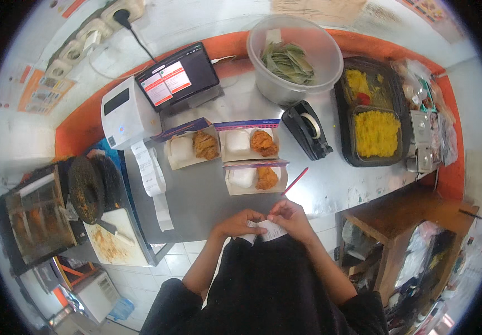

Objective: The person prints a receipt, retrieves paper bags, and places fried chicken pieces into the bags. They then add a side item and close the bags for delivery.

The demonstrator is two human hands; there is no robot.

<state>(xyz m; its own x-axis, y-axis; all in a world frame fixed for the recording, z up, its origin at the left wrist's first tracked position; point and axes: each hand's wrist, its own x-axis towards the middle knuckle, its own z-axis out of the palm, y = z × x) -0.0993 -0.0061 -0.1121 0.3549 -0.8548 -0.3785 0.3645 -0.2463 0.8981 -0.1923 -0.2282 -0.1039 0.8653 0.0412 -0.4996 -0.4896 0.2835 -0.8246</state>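
At the front edge of the steel counter (199,209), my left hand (243,224) and my right hand (291,220) pinch a printed paper slip (273,230) close to my body. Part of the slip is hidden by my fingers. Just beyond my hands is an open paper box (233,190) with a wrapped white portion and a piece of fried chicken (267,178). Two more open boxes, one at the back (249,157) and one at the left (174,163), hold similar food. A pink pen (295,181) lies beside my right hand.
A white receipt printer (128,111) trails a long paper strip (146,171) over the counter beside a tablet (178,77). A black tape dispenser (308,132), a clear tub (295,90) of green leaves and a black tray (345,157) of yellow food stand right. A knife (117,234) rests on a cutting board (117,249).
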